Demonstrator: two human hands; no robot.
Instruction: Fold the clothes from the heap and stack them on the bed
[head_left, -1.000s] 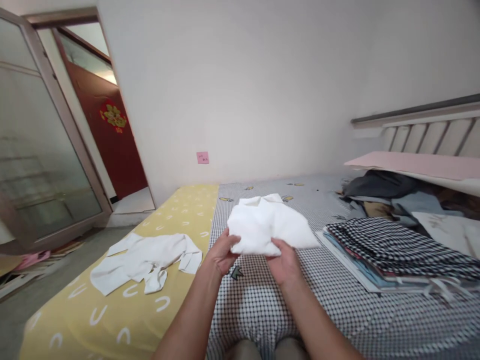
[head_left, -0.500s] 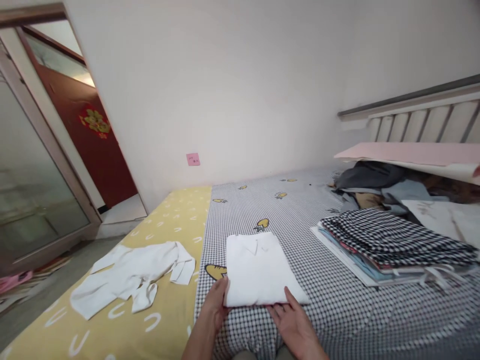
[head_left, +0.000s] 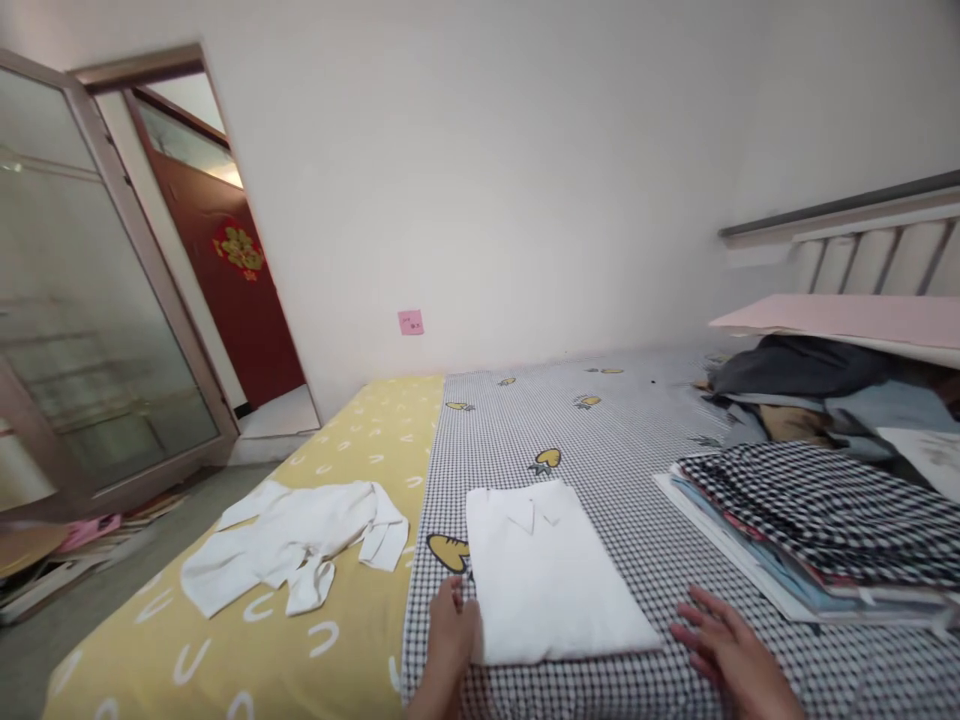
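A white shirt (head_left: 555, 580), folded into a neat rectangle with its collar at the far end, lies flat on the checked part of the bed cover. My left hand (head_left: 453, 628) is at the shirt's near left edge, its fingers loosely bent and its thumb by the fabric. Apart from the shirt, to the right of its near corner, my right hand (head_left: 731, 645) is open with fingers spread and nothing in them. On the yellow part of the bed, a second white garment (head_left: 300, 540) lies unfolded with its sleeves out.
To the right sits a stack of folded clothes topped by a black-and-white checked cloth (head_left: 825, 505). Behind it are dark clothes (head_left: 810, 365) under a pink board (head_left: 847, 315). A pink note (head_left: 411, 322) sticks to the wall. A glass door (head_left: 97, 300) stands at the left.
My right hand has let go of the shirt's near edge and moved right, fingers spreading. My left hand stays by the left edge. The view has shifted left.
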